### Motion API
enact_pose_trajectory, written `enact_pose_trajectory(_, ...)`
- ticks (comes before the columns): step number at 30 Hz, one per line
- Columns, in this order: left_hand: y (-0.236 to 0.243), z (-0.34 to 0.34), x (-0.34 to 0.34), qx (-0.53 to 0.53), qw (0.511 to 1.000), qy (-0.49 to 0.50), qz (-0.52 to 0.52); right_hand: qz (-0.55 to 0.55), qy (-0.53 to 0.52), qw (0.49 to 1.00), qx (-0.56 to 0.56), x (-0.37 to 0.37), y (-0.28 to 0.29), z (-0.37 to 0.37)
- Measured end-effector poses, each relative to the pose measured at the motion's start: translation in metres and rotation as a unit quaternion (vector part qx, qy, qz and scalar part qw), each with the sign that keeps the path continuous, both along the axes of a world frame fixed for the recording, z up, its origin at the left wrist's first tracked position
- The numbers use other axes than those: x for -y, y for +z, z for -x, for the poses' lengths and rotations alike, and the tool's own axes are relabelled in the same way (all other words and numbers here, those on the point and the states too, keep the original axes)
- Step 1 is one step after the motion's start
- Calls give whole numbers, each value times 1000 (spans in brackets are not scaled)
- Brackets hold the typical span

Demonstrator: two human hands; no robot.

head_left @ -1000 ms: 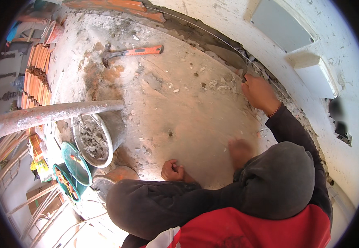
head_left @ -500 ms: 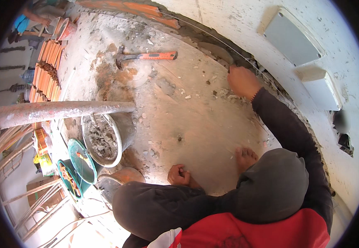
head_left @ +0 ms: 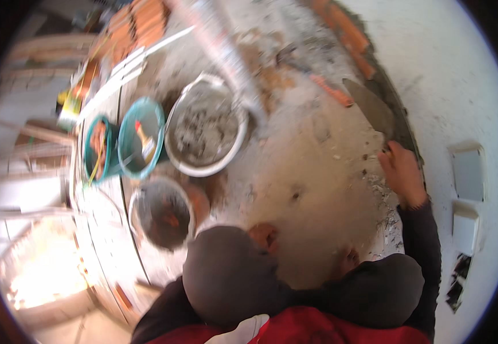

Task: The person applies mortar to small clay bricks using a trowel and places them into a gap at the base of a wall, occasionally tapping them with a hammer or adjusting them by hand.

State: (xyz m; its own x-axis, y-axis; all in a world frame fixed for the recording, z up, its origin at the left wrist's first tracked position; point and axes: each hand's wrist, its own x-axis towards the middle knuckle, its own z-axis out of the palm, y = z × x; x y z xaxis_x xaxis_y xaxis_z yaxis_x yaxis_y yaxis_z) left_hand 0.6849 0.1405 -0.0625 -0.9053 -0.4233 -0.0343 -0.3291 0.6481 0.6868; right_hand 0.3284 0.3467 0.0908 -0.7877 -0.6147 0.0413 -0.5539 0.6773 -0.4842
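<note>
My right hand is closed at the handle end of a pointing trowel. The trowel's grey blade points away from me, along the mortar-filled gap at the foot of the white wall. Most of the handle is hidden by my fingers. Beyond the blade, on the dusty floor, lies a claw hammer with an orange grip. My left hand is out of sight; only the dark left sleeve shows beside my knee.
To the left stand a bucket of grey mortar, a teal bucket holding a brush, another teal bucket and a dark bucket. A metal pole rises beside the mortar. Orange bricks are stacked farther off.
My view has swung left, bringing the buckets toward the middle. My right hand still grips the trowel by the wall, and its blade now shows more fully. The picture is blurred.
</note>
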Motion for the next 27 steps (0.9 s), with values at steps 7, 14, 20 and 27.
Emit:
enact_pose_trajectory(7,16,-43,17,70,994,-47,-75,-47,220,973,-50,53,112,-50)
enact_pose_trajectory(14,-34,-57,16,35,994,-69,-71,-119,365,883,-270,212,124,-83)
enact_pose_trajectory(20,-105,-37,6,-15,993,-107,-54,-267,416,814,-306,291,123,-119)
enact_pose_trajectory(27,-148,-33,-6,1,993,-116,-6,-465,466,737,-153,352,133,-109)
